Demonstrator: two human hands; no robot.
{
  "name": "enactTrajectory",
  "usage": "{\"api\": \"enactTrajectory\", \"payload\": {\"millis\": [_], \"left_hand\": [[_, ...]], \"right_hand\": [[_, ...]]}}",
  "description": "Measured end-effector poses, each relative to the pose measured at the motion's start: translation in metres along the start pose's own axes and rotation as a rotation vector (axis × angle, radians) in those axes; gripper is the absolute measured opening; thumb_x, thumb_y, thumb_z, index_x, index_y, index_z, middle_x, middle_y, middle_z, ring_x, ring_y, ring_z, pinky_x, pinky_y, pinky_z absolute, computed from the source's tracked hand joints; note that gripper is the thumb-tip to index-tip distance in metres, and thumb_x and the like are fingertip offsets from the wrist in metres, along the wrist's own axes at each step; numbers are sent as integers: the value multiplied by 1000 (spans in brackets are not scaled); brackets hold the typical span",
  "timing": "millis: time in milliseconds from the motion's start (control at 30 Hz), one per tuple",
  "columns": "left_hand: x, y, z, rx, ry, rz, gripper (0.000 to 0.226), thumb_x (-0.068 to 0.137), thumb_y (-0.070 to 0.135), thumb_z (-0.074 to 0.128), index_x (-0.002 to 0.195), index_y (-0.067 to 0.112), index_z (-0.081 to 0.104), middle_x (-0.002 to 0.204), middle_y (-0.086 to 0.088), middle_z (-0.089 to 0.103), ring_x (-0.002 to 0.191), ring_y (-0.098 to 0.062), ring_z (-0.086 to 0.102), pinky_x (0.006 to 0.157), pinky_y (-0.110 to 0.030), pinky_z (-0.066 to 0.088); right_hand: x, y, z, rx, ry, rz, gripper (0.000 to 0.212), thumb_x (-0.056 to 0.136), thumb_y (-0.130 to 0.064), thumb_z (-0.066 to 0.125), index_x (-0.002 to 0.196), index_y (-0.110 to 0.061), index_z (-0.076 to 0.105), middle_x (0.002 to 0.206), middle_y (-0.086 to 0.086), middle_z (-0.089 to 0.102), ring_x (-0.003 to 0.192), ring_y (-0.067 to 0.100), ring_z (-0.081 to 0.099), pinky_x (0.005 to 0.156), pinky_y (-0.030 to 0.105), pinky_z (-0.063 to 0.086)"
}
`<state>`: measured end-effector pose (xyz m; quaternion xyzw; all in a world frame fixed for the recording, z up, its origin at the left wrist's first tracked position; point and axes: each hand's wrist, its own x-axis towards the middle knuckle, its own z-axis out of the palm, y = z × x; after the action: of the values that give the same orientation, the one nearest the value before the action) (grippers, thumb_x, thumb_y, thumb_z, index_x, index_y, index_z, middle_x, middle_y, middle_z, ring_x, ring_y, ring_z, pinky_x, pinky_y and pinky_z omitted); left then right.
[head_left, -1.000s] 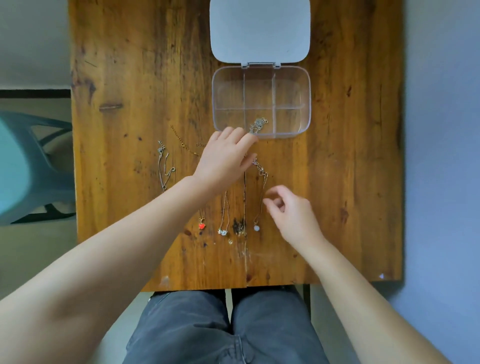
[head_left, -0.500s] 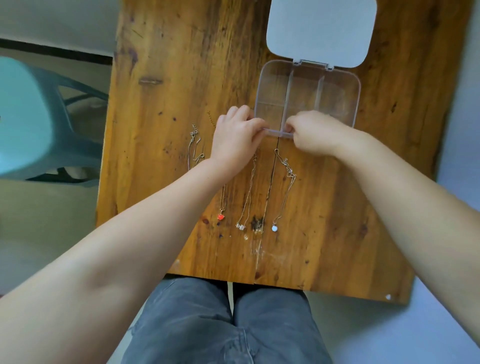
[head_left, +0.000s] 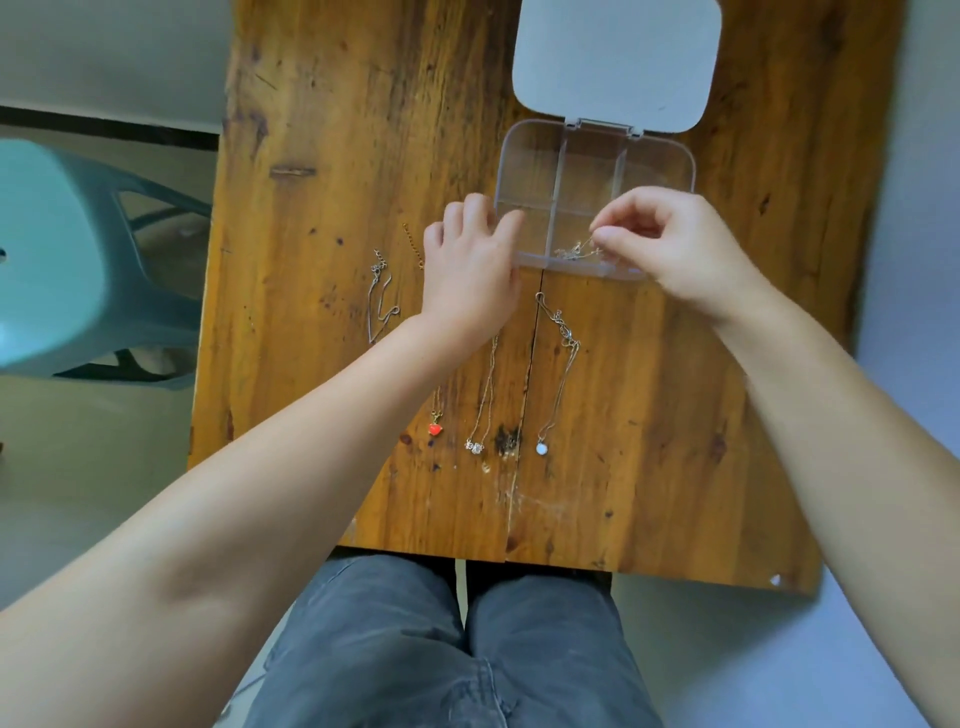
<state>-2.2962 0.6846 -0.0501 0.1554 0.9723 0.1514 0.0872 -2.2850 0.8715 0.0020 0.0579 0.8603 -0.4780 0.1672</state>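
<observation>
A clear plastic organiser box (head_left: 675, 161) with several compartments stands open on the wooden table (head_left: 322, 130), its white lid (head_left: 615, 57) folded back. My right hand (head_left: 680, 249) pinches a thin silver chain (head_left: 574, 253) over the box's near middle compartment. My left hand (head_left: 470, 275) lies flat on the table with straight fingers touching the box's near left corner. Three necklaces lie in front: one with a red heart pendant (head_left: 435, 428), one with a small silver pendant (head_left: 474, 447), one with a white round pendant (head_left: 542, 448).
Another silver chain (head_left: 379, 296) and a gold chain (head_left: 413, 244) lie left of my left hand. A teal plastic stool (head_left: 78, 260) stands beside the table's left edge. My knees in dark trousers (head_left: 447, 649) are at the near edge.
My right hand went from the table near the white-pendant necklace up to the box and now pinches the chain in it. My left hand moved up to the box's corner.
</observation>
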Motion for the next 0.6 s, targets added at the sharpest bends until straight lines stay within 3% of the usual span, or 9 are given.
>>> {"api": "enactTrajectory", "payload": {"millis": [67,133,167,233,267,333,467,600], "left_hand": [[-2,16,-9,-176,-9,155,49,85,13,52,133,14,44,139,-14,42,131,-32,33,107,-42,26],[-4,39,-18,-496,-143,280,45,88,16,54,132,13,47,142,-10,45,134,-23,35,112,-37,26],[-5,49,-21,-625,-227,278,35,91,19,54,125,13,54,133,-8,54,126,-17,46,107,-34,35],[-8,63,-25,-778,-337,191,22,95,26,50,98,11,67,94,-5,68,80,-4,59,76,-21,48],[-8,65,-25,-826,-360,142,28,96,29,48,86,11,67,78,-7,66,61,-2,52,60,-16,43],[-6,63,-21,-900,-413,68,35,96,32,46,74,12,63,68,-5,65,54,0,48,56,-13,38],[7,59,-11,-983,-636,-22,35,95,38,49,66,18,54,56,9,47,57,-9,46,70,-18,46],[27,75,7,-1030,-868,-95,40,94,39,50,58,22,47,51,9,37,47,-11,37,64,-23,53]], "right_hand": [[-16,-3,-8,286,17,39,9,92,-15,59,94,-18,67,80,-3,65,69,2,63,66,17,55],[-30,-2,-17,527,-23,57,12,93,-13,57,94,-17,69,77,-2,64,67,6,61,63,20,53],[-36,1,-23,623,-44,63,13,93,-13,57,94,-16,69,75,-3,64,67,7,60,61,20,52],[-49,8,-38,780,-69,81,13,90,-16,59,97,-15,70,73,-4,64,67,6,59,59,19,50],[-56,14,-44,847,-74,91,14,88,-17,61,98,-14,71,73,-4,64,66,6,59,58,18,50],[-73,29,-52,923,-74,120,16,82,-18,66,96,-14,73,73,-5,64,66,5,59,57,17,50],[-119,72,-42,805,-16,292,11,81,-11,66,85,-16,75,68,-4,66,63,6,60,56,16,51],[-169,107,5,396,42,547,17,90,-15,61,82,-25,72,72,-6,69,65,4,63,58,16,51]]}}
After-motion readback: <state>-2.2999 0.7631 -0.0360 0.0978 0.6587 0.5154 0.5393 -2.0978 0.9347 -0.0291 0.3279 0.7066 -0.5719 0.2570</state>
